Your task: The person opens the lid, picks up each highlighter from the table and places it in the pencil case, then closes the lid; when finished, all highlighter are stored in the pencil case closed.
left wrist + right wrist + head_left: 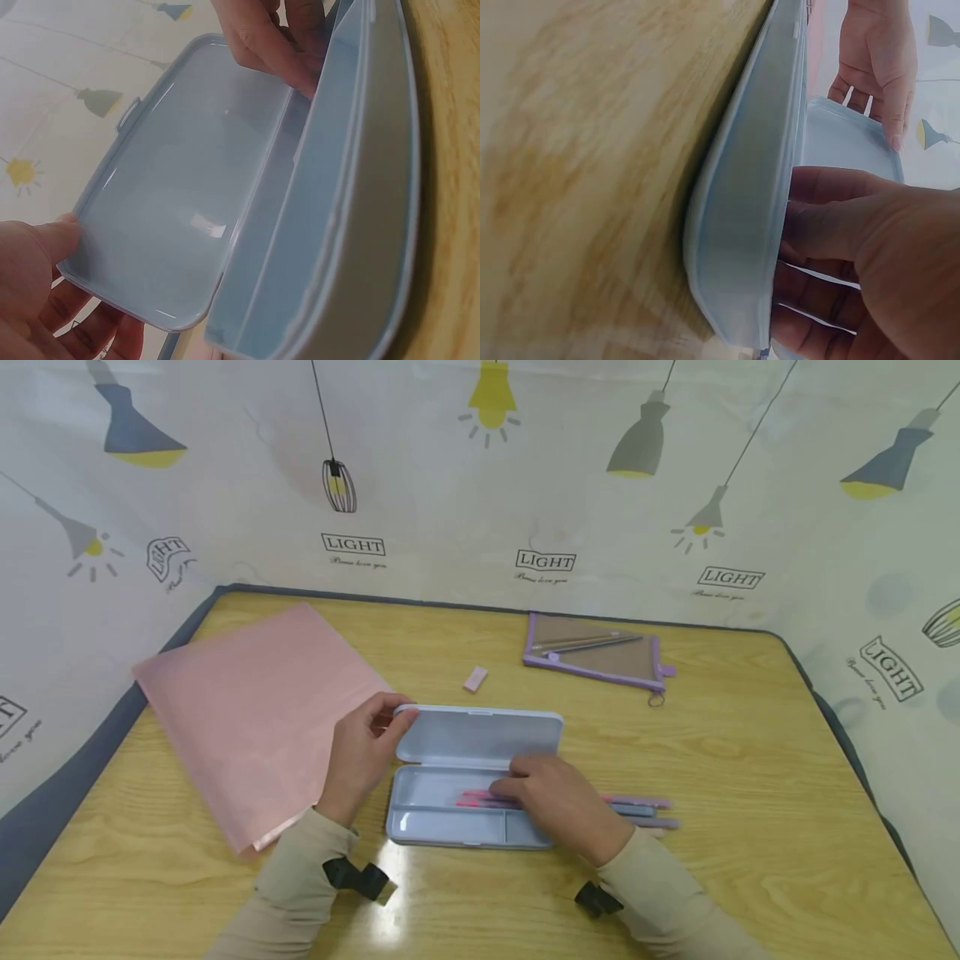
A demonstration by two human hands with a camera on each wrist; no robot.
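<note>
Pencil case, pale blue, lid up, between two hands

Just below the middle of the head view, flat on the wood-grain table: a long, shallow case with rounded corners. Smooth plastic, light blue with a touch of grey, glossy enough for a white glint at the left end of the lower-left compartment. One long compartment along the back, two shorter ones in front, with thin dividers of the same blue in between.

Lid tilted up from the back edge, a plain panel with a narrow raised rim. At the middle of the lid's long free edge, a small catch, clearest toward the upper left of the left wrist view.

Left hand at the lid's upper left corner, pinching it, thumb in front and fingers behind. Right hand over the right part of the case, fingers curled inside around slim pens, pink at the left ends, purple and grey-blue past the case's right end; much of this grip hidden under the palm.

Above the case, a pale pink eraser; at upper right, a purple-edged pouch; at left, a pink folder.
</note>
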